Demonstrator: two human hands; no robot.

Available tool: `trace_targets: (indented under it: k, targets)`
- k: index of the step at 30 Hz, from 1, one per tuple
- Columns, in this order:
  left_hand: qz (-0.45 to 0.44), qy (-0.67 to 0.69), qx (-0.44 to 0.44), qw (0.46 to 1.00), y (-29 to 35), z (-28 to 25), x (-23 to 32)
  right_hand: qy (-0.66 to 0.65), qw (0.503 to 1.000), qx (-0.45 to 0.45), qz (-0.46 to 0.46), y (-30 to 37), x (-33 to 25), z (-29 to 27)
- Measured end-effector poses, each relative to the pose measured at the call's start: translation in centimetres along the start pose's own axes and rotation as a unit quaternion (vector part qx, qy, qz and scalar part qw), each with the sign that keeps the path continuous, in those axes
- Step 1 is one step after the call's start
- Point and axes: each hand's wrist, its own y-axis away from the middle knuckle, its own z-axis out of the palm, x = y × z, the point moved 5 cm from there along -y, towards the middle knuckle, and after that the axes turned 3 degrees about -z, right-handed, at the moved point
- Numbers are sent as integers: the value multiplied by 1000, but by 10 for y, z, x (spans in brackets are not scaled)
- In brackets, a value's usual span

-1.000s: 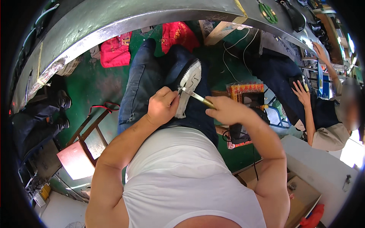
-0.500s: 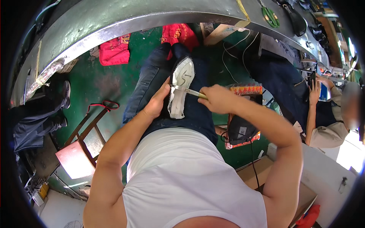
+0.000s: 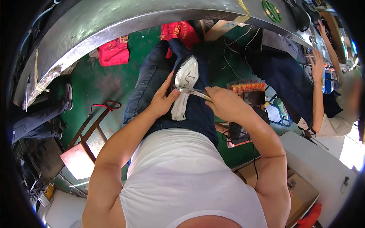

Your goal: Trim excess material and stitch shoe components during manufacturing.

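Note:
Across my thighs lies a shoe, sole side up, with a dark upper round a whitish underside that has a frayed edge and a dark drawn mark. My left hand grips its left side, thumb near the narrow middle part and fingers along the edge. From the right, my right hand is closed round the yellowish handle of a metal pincers-like tool. The tool's metal head lies over the middle of the shoe, close to my left thumb. Whether its jaws bite on the edge I cannot tell.
A metal-topped bench curves across the far side, bearing green-handled scissors and dark shoes. Red cloths lie on the green floor. A wooden stool stands left, a black bag right. A co-worker sits at far right.
The tool's head has shifted slightly right, and my left thumb has come over the shoe's middle beside it. My right elbow has drawn in. The co-worker's hands have moved apart and toward the bench.

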Motion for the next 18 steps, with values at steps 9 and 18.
trace_targets:
  k: [9,18]
  targets:
    - [-158,-278,16,947,-9,3,60,-336,940,-35,53,25,26,56]
    - [-176,267,11,948,-13,-43,44,-447,877,16,178,48,38,80]
